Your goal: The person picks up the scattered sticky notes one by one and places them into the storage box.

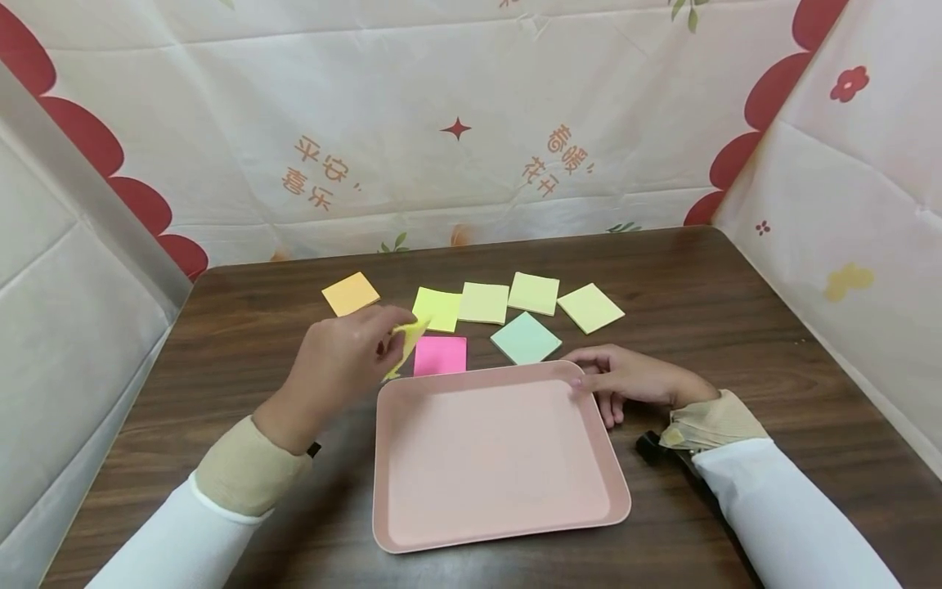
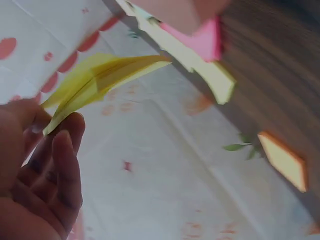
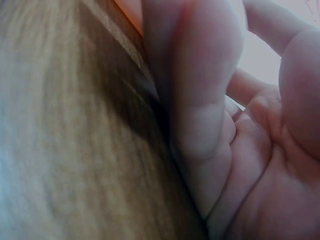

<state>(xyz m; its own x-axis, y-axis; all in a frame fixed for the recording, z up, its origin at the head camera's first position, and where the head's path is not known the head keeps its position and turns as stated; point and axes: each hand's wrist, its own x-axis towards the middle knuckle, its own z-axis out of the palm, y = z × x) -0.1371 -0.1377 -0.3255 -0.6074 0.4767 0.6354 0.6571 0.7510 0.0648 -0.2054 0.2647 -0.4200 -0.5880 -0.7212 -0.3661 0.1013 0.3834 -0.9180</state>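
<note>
My left hand point(image 1: 342, 356) pinches a creased, folded yellow sticky note point(image 2: 95, 82) between thumb and fingers. In the head view that note hangs over the tray's far left corner, beside a pink sticky-note pad point(image 1: 440, 355). A shallow pink tray point(image 1: 493, 458) lies in front with nothing in it. At its far right corner, my right hand point(image 1: 636, 378) grips the rim, thumb over the edge and the other fingers outside it. The right wrist view shows that hand's curled fingers point(image 3: 200, 90) close over the wood.
Behind the tray lie an orange pad point(image 1: 351, 294), a bright yellow pad point(image 1: 437, 309), several pale yellow pads point(image 1: 483, 303) and a mint green pad point(image 1: 526, 338). The dark wooden table point(image 1: 736, 327) meets a patterned cloth point(image 1: 441, 188) at the back and sides.
</note>
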